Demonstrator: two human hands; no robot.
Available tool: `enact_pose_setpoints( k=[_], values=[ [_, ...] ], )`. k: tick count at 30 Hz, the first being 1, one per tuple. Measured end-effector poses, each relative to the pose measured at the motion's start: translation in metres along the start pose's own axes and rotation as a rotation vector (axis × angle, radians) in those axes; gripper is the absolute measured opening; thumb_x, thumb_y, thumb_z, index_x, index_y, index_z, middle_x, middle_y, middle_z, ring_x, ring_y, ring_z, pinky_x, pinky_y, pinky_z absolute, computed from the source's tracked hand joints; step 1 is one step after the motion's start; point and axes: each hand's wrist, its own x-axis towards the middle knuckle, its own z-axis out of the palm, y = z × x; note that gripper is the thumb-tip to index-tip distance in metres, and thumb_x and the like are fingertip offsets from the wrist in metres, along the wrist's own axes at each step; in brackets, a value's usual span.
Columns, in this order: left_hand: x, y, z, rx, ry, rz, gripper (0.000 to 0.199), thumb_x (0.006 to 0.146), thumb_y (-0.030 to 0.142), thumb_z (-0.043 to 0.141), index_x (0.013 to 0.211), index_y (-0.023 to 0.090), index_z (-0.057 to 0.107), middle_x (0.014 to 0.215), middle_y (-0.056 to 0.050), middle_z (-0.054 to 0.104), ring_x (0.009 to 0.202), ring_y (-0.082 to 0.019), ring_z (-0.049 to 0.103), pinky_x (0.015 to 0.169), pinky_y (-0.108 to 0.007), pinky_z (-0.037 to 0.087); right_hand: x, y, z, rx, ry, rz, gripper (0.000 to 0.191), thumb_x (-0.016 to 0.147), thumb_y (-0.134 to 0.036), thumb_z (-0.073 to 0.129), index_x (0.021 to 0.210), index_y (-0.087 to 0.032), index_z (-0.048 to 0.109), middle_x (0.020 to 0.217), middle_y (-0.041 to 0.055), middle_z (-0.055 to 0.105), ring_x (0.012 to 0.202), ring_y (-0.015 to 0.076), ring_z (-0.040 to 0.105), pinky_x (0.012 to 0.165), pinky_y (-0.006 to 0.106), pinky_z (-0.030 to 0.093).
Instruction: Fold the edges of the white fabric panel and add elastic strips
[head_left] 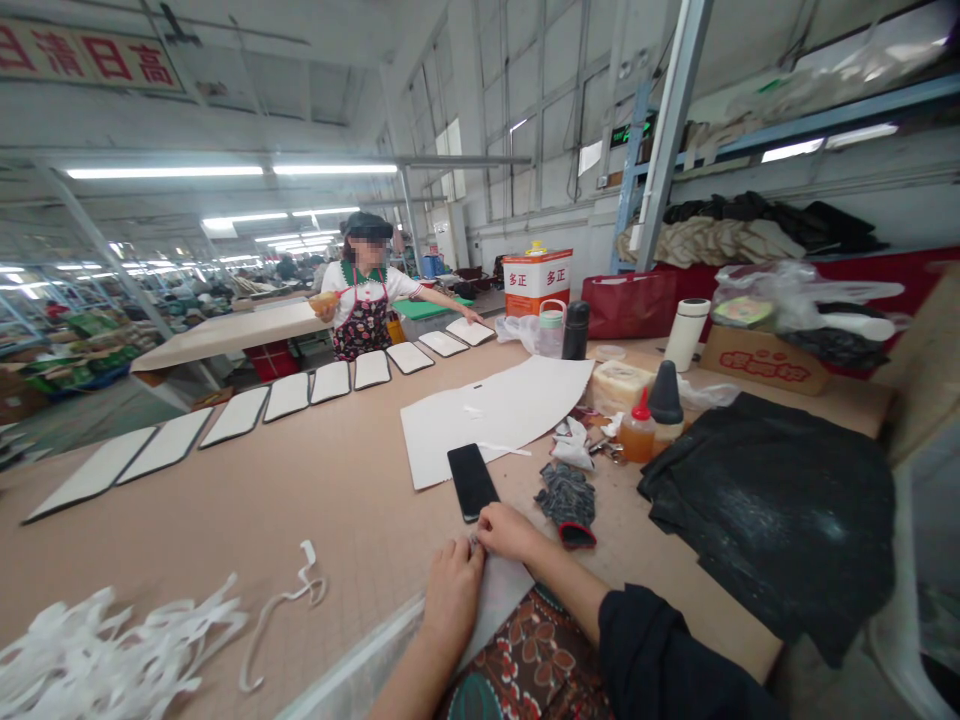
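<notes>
My left hand [454, 582] and my right hand [508, 532] meet at the table's near edge, fingertips pressed together. Whatever they pinch between them is too small and hidden to make out. Just beyond the fingertips lies a black phone [472, 481], its upper part over a large white sheet [517, 405]. A grey knit glove [568, 500] with a red cuff rests to the right of my right hand. Off to the left, a loose white strip [283, 600] curls on the brown tabletop [352, 480].
White dark-edged panels [234, 415] run in a row along the far side. A person [367, 290] there reaches toward the row's end. White strips [112, 650] heap at near left. A glue bottle [637, 432] and black sheets [780, 500] lie at right.
</notes>
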Motion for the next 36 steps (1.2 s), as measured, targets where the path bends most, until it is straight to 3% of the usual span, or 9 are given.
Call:
enact_pose_setpoints(
  k=[9, 19, 24, 28, 32, 36],
  values=[
    [0.003, -0.005, 0.005, -0.062, -0.027, -0.041, 0.029, 0.087, 0.018, 0.038, 0.11, 0.026, 0.053, 0.097, -0.003, 0.053, 0.089, -0.019, 0.046, 0.076, -0.03, 0.036, 0.002, -0.005, -0.001, -0.069, -0.026, -0.014, 0.013, 0.072, -0.014, 0.05, 0.079, -0.012, 0.061, 0.088, 0.0103, 0.06, 0.086, 0.0198, 0.053, 0.073, 0.026, 0.036],
    [0.002, -0.005, 0.005, -0.087, -0.005, -0.032, 0.029, 0.087, 0.017, 0.036, 0.108, 0.024, 0.054, 0.096, -0.005, 0.052, 0.089, -0.02, 0.046, 0.076, -0.031, 0.034, 0.008, 0.002, 0.007, -0.012, 0.012, 0.033, 0.009, 0.072, -0.016, 0.056, 0.08, -0.015, 0.06, 0.086, 0.0052, 0.06, 0.081, 0.017, 0.054, 0.067, 0.024, 0.036],
    [0.001, -0.004, 0.005, -0.111, 0.016, -0.047, 0.028, 0.087, 0.018, 0.036, 0.104, 0.024, 0.057, 0.094, -0.005, 0.053, 0.089, -0.02, 0.047, 0.076, -0.03, 0.035, 0.002, -0.004, 0.007, 0.008, 0.068, 0.046, 0.012, 0.075, -0.014, 0.051, 0.083, -0.015, 0.06, 0.088, 0.0057, 0.06, 0.084, 0.0177, 0.053, 0.072, 0.025, 0.037],
    [0.003, -0.008, 0.005, -0.272, 0.036, -0.144, 0.026, 0.086, 0.019, 0.036, 0.099, 0.019, 0.058, 0.092, -0.005, 0.055, 0.089, -0.018, 0.049, 0.078, -0.028, 0.035, -0.013, -0.004, 0.013, 0.131, 0.213, -0.079, 0.021, 0.081, -0.01, 0.041, 0.086, -0.016, 0.06, 0.091, 0.0053, 0.058, 0.09, 0.0158, 0.051, 0.08, 0.024, 0.037],
    [0.003, -0.016, 0.005, -0.42, 0.044, -0.271, 0.016, 0.081, 0.02, 0.044, 0.083, 0.016, 0.06, 0.087, -0.004, 0.057, 0.087, -0.016, 0.051, 0.077, -0.024, 0.036, -0.023, 0.002, 0.026, 0.186, 0.159, -0.196, 0.027, 0.079, -0.005, 0.039, 0.089, -0.014, 0.061, 0.093, 0.0059, 0.058, 0.093, 0.0166, 0.05, 0.082, 0.025, 0.038],
    [-0.001, -0.02, 0.005, -0.442, 0.033, -0.217, 0.019, 0.082, 0.017, 0.042, 0.08, 0.017, 0.061, 0.084, -0.003, 0.056, 0.085, -0.015, 0.051, 0.075, -0.024, 0.036, -0.029, 0.003, 0.027, 0.151, 0.151, -0.237, 0.029, 0.079, -0.004, 0.038, 0.091, -0.015, 0.061, 0.094, 0.005, 0.057, 0.092, 0.0158, 0.05, 0.083, 0.025, 0.038]
  ],
)
